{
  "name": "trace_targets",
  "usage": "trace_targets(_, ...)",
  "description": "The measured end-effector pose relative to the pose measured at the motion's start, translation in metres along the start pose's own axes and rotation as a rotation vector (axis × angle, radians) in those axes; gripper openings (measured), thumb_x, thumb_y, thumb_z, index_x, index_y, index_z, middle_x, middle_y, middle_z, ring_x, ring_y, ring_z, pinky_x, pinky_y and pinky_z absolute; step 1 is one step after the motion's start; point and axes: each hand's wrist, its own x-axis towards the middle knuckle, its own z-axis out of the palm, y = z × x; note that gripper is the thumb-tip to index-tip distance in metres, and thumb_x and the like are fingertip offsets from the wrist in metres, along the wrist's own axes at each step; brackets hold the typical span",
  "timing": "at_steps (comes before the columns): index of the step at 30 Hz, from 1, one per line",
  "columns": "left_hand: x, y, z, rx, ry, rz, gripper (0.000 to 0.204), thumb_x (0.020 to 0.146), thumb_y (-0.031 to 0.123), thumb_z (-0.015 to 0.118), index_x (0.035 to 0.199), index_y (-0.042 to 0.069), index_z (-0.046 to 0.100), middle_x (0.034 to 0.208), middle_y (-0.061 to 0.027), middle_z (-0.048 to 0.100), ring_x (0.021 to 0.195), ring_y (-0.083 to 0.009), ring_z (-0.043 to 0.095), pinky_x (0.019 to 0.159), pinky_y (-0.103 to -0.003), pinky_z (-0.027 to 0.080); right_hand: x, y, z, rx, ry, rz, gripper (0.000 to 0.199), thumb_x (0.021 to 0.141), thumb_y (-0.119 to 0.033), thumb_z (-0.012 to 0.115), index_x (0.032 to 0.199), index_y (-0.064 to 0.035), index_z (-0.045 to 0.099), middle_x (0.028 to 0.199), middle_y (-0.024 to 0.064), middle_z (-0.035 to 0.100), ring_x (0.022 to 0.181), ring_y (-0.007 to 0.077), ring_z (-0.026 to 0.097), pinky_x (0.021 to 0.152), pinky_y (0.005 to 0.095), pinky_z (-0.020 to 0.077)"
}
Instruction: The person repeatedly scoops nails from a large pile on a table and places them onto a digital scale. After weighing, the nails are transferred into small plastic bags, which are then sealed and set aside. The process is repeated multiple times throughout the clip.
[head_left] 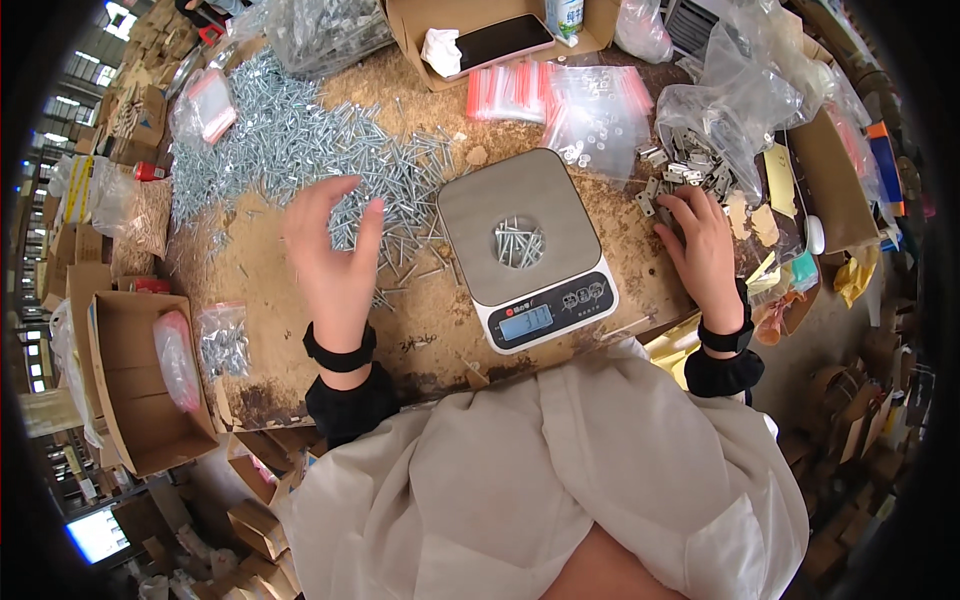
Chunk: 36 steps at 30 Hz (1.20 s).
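Left hand (335,262) grip over screws (290,140) unclear, right hand (703,250) fingertips hidden among brackets (680,165)

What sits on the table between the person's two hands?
In the head view, a grey kitchen scale with a small heap of screws on its plate lies between the left hand, at the loose screw pile, and the right hand.
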Motion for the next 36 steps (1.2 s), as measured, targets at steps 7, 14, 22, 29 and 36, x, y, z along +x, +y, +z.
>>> trace_targets(7,-0.003,0.007,0.012,-0.029,-0.08,0.147,0.011,0.084,0.01,0.075,0.091,0.006,0.068,0.098,-0.0076,0.068,0.098,-0.0275,0.059,0.091,-0.039,0.042,-0.004,0.003,0.0,0.063,-0.052,0.0,0.025,0.08,-0.005,0.07,0.102,-0.0049,0.06,0.099,0.0119,0.057,0.097,0.0343,0.057,0.082,0.0436,0.0469)
trace_targets(14,-0.005,0.005,0.015,-0.042,-0.118,0.129,0.008,0.085,0.008,0.072,0.09,0.005,0.067,0.097,-0.0078,0.067,0.098,-0.0283,0.059,0.092,-0.039,0.042,0.002,0.006,-0.002,-0.111,0.01,-0.021,0.052,0.085,-0.02,0.071,0.133,-0.0078,0.054,0.121,0.0146,0.054,0.106,0.0325,0.055,0.093,0.0407,0.044)
trace_targets(22,-0.011,0.001,0.019,-0.064,-0.227,0.15,0.006,0.089,0.007,0.07,0.092,0.003,0.068,0.098,-0.0098,0.068,0.1,-0.0277,0.06,0.095,-0.038,0.044,0.028,0.021,0.016,-0.163,-0.005,-0.144,0.031,0.086,-0.026,0.07,0.11,-0.0102,0.06,0.108,0.0102,0.054,0.102,0.0282,0.058,0.087,0.0393,0.046)
trace_targets(29,-0.012,0.001,0.017,-0.12,-0.229,0.156,0.006,0.087,0.008,0.07,0.091,0.004,0.069,0.096,-0.0087,0.068,0.1,-0.03,0.059,0.093,-0.041,0.044,0.033,0.022,0.023,-0.152,0.019,-0.207,0.022,0.084,-0.019,0.071,0.099,-0.0086,0.058,0.096,0.0079,0.054,0.09,0.0267,0.061,0.074,0.0378,0.0513)
trace_targets(36,-0.012,0.003,0.016,-0.158,-0.259,0.14,0.005,0.087,0.005,0.07,0.091,0.002,0.068,0.093,-0.0096,0.069,0.097,-0.0288,0.06,0.091,-0.039,0.046,0.039,0.027,0.026,-0.11,0.04,-0.2,0.013,0.082,-0.01,0.066,0.091,-0.0064,0.057,0.081,0.0103,0.056,0.073,0.0312,0.062,0.066,0.0413,0.0514)
